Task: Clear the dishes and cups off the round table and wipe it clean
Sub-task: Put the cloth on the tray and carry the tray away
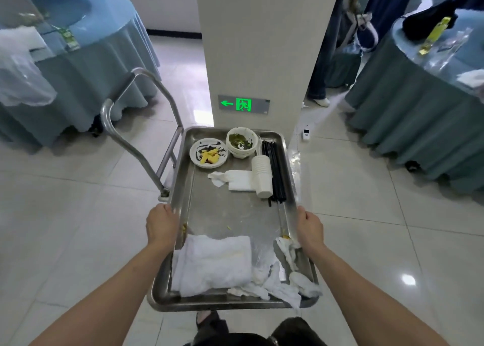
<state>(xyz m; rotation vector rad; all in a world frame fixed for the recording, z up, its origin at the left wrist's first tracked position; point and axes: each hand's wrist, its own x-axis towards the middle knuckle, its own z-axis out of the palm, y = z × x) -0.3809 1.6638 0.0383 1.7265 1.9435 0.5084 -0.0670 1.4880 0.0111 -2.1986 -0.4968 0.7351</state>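
The left hand (pixel 161 224) and right hand (pixel 309 225) each grip a long rim of the rectangular steel tray (pixel 235 214). Folded white towel (pixel 214 260) and crumpled tissues hide its near floor. The white bowl (pixel 242 141) holds greenish leftovers, perhaps soup.

Glossy tiled floor (pixel 78 214), white pillar (pixel 262 44), lit exit sign (pixel 243 104).

Bright, even overhead light; glare spots shine on the floor (pixel 408 279) ahead of me; edges bend, corners smear softly.
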